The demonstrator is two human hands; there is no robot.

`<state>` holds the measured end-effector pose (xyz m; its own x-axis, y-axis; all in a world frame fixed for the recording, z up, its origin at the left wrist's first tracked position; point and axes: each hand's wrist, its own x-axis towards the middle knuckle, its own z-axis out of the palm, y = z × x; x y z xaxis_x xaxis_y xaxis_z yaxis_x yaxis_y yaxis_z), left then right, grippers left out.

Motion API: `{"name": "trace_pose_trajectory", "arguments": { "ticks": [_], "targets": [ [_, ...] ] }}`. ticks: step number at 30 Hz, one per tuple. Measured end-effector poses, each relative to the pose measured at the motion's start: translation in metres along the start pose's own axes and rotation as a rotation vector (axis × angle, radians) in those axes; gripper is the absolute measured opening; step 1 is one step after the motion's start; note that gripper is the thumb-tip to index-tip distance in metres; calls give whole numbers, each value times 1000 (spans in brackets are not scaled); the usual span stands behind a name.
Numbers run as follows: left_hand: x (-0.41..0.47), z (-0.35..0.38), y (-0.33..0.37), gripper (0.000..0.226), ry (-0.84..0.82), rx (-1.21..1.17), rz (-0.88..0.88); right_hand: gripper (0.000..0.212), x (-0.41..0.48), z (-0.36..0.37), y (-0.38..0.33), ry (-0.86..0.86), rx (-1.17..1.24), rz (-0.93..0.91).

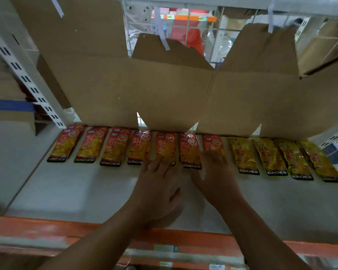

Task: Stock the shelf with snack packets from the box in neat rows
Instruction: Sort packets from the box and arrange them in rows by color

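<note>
Cardboard [164,90] stands behind packet row [113,147]; left hand [156,184], right hand [217,172] flat.

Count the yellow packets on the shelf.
4 yellow packets, side by side at the row's right end, right of the red ones; more may lie stacked beneath.

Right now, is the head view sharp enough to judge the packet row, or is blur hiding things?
Head view: labels on the red packets mostly read; the right hand and left hand are motion-blurred, smearing those beneath them; wide-angle distortion bows the shelf.
</note>
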<state>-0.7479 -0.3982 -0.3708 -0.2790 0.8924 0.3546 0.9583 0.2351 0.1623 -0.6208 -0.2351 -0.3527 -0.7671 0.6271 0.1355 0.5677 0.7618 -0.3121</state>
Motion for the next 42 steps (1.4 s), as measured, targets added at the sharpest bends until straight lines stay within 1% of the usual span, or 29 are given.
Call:
{"name": "trace_pose_trajectory", "arguments": {
  "ticks": [4,7,9,11,14,17,19,22,24,26,28,30,32,34,37,42],
  "targets": [
    [1,-6,7,66,-61,133,-37,64,-10,3,-3,-51,3,-106],
    [-1,-11,12,66,-162,169,-50,64,-16,-4,-10,-64,53,-202],
    [-5,-18,13,63,-221,184,-25,66,-17,-13,-20,-65,111,-244],
    [-11,-37,12,60,-211,180,11,69,-16,-23,-32,-63,143,-292],
    [-19,-90,2,61,-89,277,16,67,-8,-48,-64,-27,165,-347],
    [-26,-169,-17,56,82,401,-12,61,2,-87,-118,57,187,-467],
    [-35,-230,-36,52,182,441,-61,60,6,-117,-164,144,236,-563],
    [-63,-326,-61,55,269,454,-192,60,1,-166,-246,277,295,-638],
    [-91,-390,-73,55,337,406,-324,58,-4,-195,-306,310,369,-693],
    [-125,-449,-85,53,383,358,-466,55,-12,-218,-367,299,414,-746],
    [-161,-500,-102,51,375,291,-580,50,-22,-233,-425,276,467,-768],
    [-191,-542,-120,48,375,197,-675,48,-29,-241,-473,214,528,-759],
    [-217,-574,-140,38,376,123,-739,48,-30,-246,-515,152,519,-750],
    [-238,-596,-159,31,353,110,-771,47,-28,-249,-547,89,503,-729],
    [-258,-619,-185,27,338,135,-791,46,-17,-248,-584,18,465,-672],
    [-270,-629,-219,22,275,151,-797,41,3,-256,-624,-52,272,-655]
  ]
}}
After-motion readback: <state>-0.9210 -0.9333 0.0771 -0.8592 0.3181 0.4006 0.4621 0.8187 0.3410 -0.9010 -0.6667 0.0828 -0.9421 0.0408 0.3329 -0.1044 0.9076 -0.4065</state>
